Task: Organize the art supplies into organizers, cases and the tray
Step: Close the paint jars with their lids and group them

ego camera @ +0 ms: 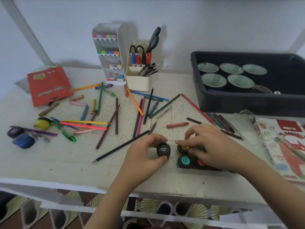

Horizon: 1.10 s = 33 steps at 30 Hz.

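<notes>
- Left hand (145, 156) grips a black paint jar (163, 150), fingers and thumb curled round it. The jar sits low at the table's front edge, just beside what looks like a clear case (174, 157).
- Right hand (209, 146) is curled over the jars already in the case. Thumb and forefinger seem to pinch the yellow-lidded jar (184, 148), with the teal-lidded jar (185, 160) just in front of it.
- Step in hand, as judged: seat the black jar in the free end of the case.
- To do it well: keep the jar upright with the lid up, steady the neighbours with the right hand, and lower it straight so it does not tip the row.
- Still loose at far left: yellow jar (42, 123), purple jar (15, 132), blue jar (24, 141).
- In the way: a black pencil (122, 146) lies touching or just under the left hand, and scattered pencils cross the reach to the far jars.
- Black tray (231, 103) stands behind on the right.
</notes>
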Tool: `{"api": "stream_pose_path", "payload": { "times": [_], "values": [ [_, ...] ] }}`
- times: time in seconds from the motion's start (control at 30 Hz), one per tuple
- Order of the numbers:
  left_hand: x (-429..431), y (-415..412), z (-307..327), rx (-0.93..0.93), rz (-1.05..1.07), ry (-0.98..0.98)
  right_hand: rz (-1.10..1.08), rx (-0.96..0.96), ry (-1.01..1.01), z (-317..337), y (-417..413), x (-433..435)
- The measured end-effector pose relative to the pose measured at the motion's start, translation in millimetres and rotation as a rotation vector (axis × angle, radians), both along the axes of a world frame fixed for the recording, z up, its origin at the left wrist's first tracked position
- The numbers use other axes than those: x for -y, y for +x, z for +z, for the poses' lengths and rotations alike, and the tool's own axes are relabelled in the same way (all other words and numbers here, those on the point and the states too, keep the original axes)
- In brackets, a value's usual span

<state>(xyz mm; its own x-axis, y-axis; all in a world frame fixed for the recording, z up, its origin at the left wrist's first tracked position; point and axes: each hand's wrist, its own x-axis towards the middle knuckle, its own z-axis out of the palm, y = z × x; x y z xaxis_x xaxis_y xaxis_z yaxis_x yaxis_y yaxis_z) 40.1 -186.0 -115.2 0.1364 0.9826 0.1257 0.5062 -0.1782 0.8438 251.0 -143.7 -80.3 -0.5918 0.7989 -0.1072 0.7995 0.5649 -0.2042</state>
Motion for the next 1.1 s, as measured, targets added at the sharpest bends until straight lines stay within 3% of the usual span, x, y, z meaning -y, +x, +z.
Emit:
{"api": "stream_pose_path", "payload": {
  "times": [0.2, 0.4, 0.6, 0.83, 1.1],
  "values": [
    [-4.4, 11.6, -7.9, -0.121, -0.012, 0.122, -0.053, -0.159, -0.020, -19.3, 6.4, 5.5],
    [-8.0, 17.6, -12.7, -0.134, 0.005, 0.195, -0.078, -0.189, 0.005, -23.7, 4.9, 9.2],
    [-8.2, 19.0, -15.4, -0.282, 0.019, 0.302, -0.088, -0.193, 0.006, -25.4, 5.0, 9.3],
    [0.6, 26.8, -13.3, -0.305, 0.071, 0.325, -0.116, -0.200, -0.013, -26.4, 5.9, 10.0],
    [-2.2, 21.7, -6.9, -0.281, 0.033, 0.197, -0.129, -0.232, -0.044, -26.5, 5.2, 9.6]
  ]
}}
